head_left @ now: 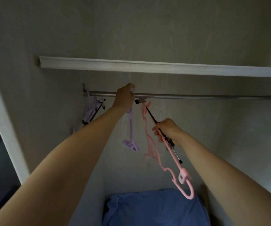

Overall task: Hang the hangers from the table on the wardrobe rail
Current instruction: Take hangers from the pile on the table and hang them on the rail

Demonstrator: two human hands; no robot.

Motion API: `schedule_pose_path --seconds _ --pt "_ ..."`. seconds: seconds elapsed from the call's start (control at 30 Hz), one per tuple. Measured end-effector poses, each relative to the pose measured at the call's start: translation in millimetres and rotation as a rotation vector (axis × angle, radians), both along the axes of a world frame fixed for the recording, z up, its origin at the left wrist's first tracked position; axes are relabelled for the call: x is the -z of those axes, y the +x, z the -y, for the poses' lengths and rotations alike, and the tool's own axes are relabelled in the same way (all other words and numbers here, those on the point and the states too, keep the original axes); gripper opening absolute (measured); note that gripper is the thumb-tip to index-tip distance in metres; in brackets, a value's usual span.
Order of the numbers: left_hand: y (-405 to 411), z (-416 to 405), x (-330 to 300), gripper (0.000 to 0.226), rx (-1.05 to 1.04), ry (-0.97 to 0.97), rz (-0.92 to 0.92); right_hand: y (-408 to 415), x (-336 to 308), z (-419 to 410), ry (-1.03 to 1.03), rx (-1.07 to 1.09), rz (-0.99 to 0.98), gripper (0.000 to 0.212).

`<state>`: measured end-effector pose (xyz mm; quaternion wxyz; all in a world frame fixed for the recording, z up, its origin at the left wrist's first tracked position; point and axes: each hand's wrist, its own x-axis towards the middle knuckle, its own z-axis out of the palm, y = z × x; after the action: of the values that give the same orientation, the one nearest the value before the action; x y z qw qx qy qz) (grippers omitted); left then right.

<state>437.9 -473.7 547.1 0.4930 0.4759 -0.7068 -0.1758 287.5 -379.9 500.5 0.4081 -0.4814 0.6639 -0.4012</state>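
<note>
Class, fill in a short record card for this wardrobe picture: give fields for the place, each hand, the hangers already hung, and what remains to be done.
place: inside a wardrobe, rail under a shelf
left hand: at the rail, holding the top of a purple hanger
right hand: gripping a bundle of pink hangers and a black clip hanger
already hung: purple and black hangers at the rail's left end
below: blue cloth
remaining: the right hand's bundle is not yet hung

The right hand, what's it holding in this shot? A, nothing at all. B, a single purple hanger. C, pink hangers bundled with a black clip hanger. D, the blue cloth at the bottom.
C: the right hand grips the pink hangers together with a black clip hanger, below the rail, while the left hand holds the purple hanger up at the rail.
</note>
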Motion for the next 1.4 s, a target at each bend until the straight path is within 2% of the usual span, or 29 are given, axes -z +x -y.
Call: schedule_pose_path --seconds 0.1,0.2,0.3,0.37,0.53,0.67,0.9,1.03,1.1,1.17,1.3,1.4 --pt "-3.9 -1.7 1.7 0.032 -0.049 -0.042 0.112 6.4 -9.5 3.5 -0.014 -0.015 0.062 0.011" --pt "-3.9 -1.6 4.8 0.031 -0.044 -0.052 0.162 9.5 -18.3 6.8 -0.010 -0.047 0.153 0.013" --pt "-0.8 1.5 8.6 0.030 -0.010 0.008 0.052 10.0 -25.9 10.1 -0.004 -0.073 0.260 0.005" --pt "-0.3 1.7 7.2 0.030 -0.009 0.022 -0.004 9.4 -27.7 13.8 -0.008 -0.068 0.300 0.010" --pt "2.3 -0.4 -5.6 0.029 -0.113 -0.098 0.004 11.2 -27.4 19.2 -0.027 -0.049 0.423 0.009" --pt "6.7 6.5 -10.5 0.030 -0.268 -0.095 0.149 12.1 -27.8 24.0 -0.027 -0.058 0.462 0.014" --pt "9.7 19.0 -13.4 0.032 -0.363 0.066 0.378 9.9 -29.4 27.5 -0.025 -0.070 0.445 0.006" --pt "10.6 5.2 -1.8 0.035 -0.474 -0.108 0.703 10.6 -30.0 27.5 -0.032 -0.082 0.424 0.007" --pt "19.0 9.6 9.1 0.036 -0.429 -0.178 0.801 10.5 -28.4 28.2 -0.027 -0.085 0.417 0.009" --pt "27.6 12.0 11.6 0.034 -0.394 -0.148 0.823 11.1 -27.0 27.5 -0.022 -0.097 0.412 0.009" --pt "44.3 12.5 3.7 0.024 -0.534 -0.244 0.808 13.4 -27.8 27.2 -0.016 -0.124 0.456 0.010" --pt "63.8 13.4 6.9 0.031 -0.548 -0.154 0.902 15.1 -30.1 28.8 -0.018 -0.137 0.466 0.008"
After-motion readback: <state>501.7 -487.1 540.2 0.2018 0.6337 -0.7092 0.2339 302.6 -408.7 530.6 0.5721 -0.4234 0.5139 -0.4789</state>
